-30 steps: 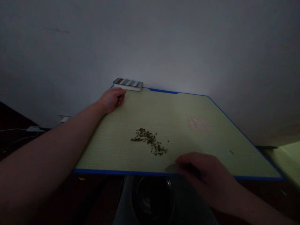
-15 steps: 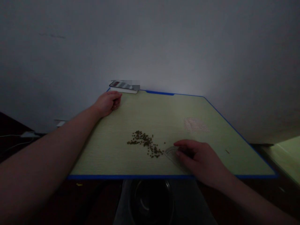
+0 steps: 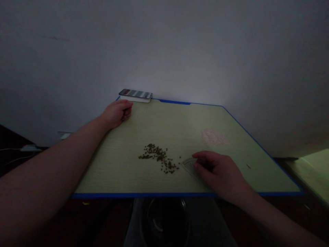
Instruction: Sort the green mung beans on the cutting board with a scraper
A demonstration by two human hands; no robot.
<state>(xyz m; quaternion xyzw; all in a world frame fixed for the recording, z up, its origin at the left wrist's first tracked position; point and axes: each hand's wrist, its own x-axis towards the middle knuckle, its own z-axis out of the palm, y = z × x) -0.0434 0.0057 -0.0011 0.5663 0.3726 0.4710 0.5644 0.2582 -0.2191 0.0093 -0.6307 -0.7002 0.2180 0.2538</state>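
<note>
My right hand [image 3: 215, 171] pinches a clear plastic set square [image 3: 189, 165] with curved scale marks; much of it is hidden under my fingers. Its left tip lies close to a scattered heap of small greenish-brown beans or seeds [image 3: 159, 154] on the pale tabletop [image 3: 115, 171]. At the far left edge of the table, my left hand [image 3: 118, 114] rests with curled fingers, just in front of a phone [image 3: 136, 93] lying on a white box [image 3: 136, 99]. No object shows in that hand.
A thin patch of pale pinkish grains [image 3: 214, 137] lies on the right half of the table. Further right is a small brown sliver [image 3: 248, 166]. Below the front edge, a dark round bowl [image 3: 166, 223] sits between my legs. A wall stands behind the table.
My right hand and the set square have shifted very slightly, and the view has moved a little. The bean heap and my left hand look unchanged.
</note>
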